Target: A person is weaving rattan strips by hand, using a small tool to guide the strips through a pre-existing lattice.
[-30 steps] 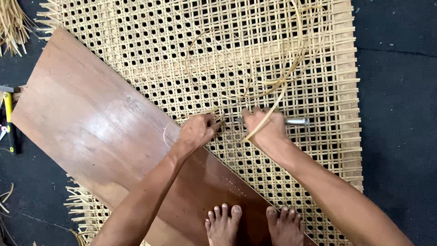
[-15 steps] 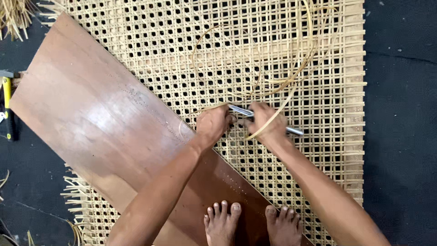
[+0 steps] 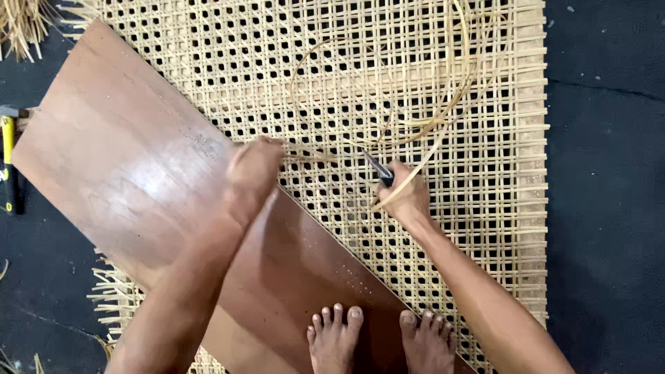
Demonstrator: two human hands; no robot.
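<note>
Left hand: your left hand [image 3: 253,173], mid-frame, pinches a thin cane strand [image 3: 443,118].
Right hand: your right hand [image 3: 405,194] grips a metal tool [image 3: 379,168].
Beneath: woven cane mat [image 3: 346,69], wooden board [image 3: 125,166].

Left hand [image 3: 253,173] motion-blurred

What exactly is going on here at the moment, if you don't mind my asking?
A person is weaving an open-mesh cane panel laid on a dark floor. The left hand pulls a thin cane strand at the edge of a brown wooden board lying across the panel. The right hand grips a slim metal tool and a looping strand. Their bare feet rest on the board.
</note>
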